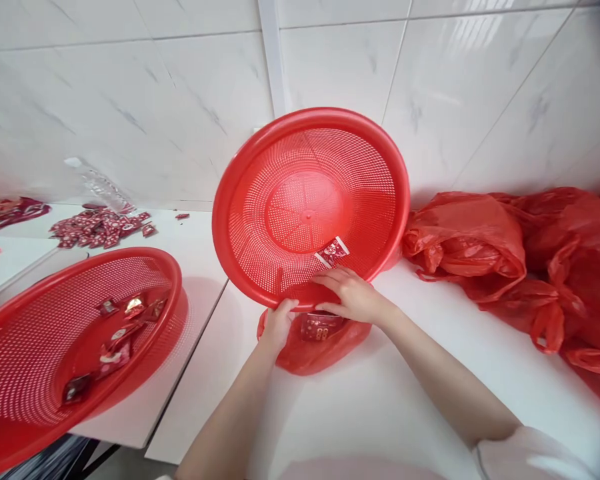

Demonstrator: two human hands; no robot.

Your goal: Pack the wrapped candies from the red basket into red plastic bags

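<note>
A round red perforated basket [260,173] stands tilted up towards me against the tiled wall. My left hand [279,325] is shut on its lower rim. My right hand [350,293] lies on the rim beside it, fingers stretched into the basket, just below a small red and white packet [333,252] lying inside. Under the basket's rim sits a small red plastic bag [315,350] with packets inside it.
A second red basket [40,320] holding several dark packets overhangs the left table's edge. A heap of packets [100,228] lies at the back left. Crumpled red plastic bags [530,260] fill the right side. A gap [200,347] separates the two white tables.
</note>
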